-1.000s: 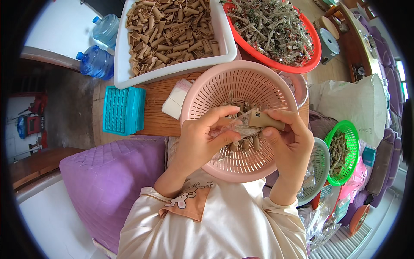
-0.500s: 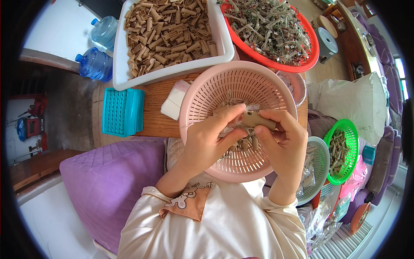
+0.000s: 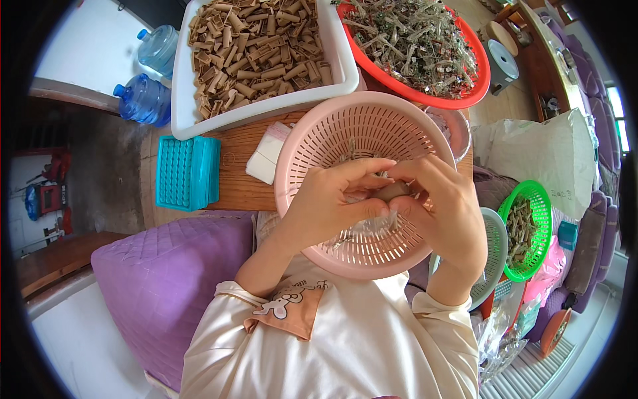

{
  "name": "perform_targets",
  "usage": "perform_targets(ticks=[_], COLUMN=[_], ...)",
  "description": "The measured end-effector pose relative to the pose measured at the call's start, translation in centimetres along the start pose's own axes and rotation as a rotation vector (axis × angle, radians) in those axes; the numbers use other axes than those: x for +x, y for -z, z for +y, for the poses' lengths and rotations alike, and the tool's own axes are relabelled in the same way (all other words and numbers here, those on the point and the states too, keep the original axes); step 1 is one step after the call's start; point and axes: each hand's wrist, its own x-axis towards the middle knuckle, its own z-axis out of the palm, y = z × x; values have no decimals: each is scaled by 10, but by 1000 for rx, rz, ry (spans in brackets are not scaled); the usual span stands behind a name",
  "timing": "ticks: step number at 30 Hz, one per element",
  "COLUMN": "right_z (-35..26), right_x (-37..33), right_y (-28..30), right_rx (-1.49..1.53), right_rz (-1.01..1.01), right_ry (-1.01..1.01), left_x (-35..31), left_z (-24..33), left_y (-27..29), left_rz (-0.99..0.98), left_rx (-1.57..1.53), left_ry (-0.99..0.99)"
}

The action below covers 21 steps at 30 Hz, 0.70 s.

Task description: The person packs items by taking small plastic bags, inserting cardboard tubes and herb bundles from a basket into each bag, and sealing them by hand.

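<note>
On a wooden surface (image 3: 242, 166) crowded with tubs, both hands, left hand (image 3: 332, 203) and right hand (image 3: 442, 213), pinch a small brown roll (image 3: 392, 191) and its clear wrapper (image 3: 369, 229) over the pink basket (image 3: 319, 143); mid-wrapping, I judge, so next comes a steady, careful twist.

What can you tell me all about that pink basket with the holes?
The pink basket is a round, shallow colander of what looks like plastic, with slots all over and a smooth rim. It sits upright at the wooden table's near edge. The left hand and right hand work over its middle, holding a small brown piece in clear wrap.
</note>
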Motion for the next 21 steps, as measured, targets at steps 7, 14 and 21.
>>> perform_targets(ticks=[7,14,21], right_z=[21,30,25], right_x=[8,-4,-5], right_y=[-5,-20,-36], right_rx=[-39,197,673], right_rz=[4,-64,125], right_ry=[188,59,-164], left_x=[9,14,12], left_z=[-3,-10,-11], left_y=[4,4,-2], left_rz=[-63,24,99], left_rx=[-484,-524,-482], left_ry=[89,97,-50])
